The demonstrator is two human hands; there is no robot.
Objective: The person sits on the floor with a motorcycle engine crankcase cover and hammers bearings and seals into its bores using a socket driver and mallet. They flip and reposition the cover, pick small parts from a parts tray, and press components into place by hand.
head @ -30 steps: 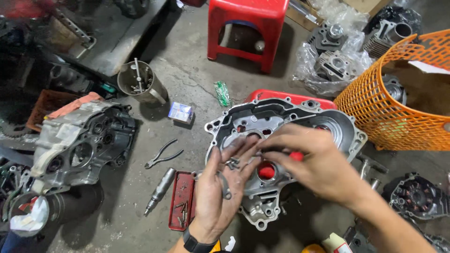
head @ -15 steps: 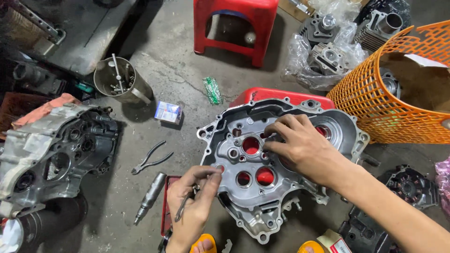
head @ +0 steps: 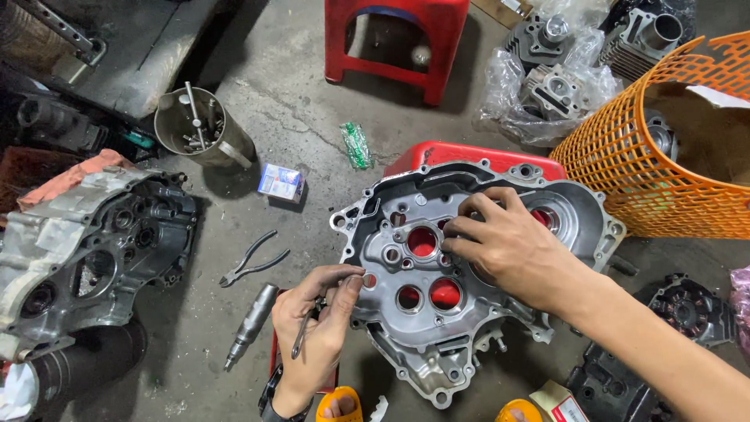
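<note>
Both hands on grey engine casing

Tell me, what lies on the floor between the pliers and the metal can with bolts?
In the head view, a small blue and white box lies on the concrete floor, roughly between the pliers and the metal can; nothing else lies there.

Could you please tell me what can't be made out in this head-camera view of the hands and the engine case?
- Head view: the right hand covers the engine case beneath it, so what its fingertips touch is hidden.
- The left hand holds slim metal pieces, too small to identify.
- The red tray is mostly hidden behind the case.
- The orange basket is cut off by the right edge.
</note>
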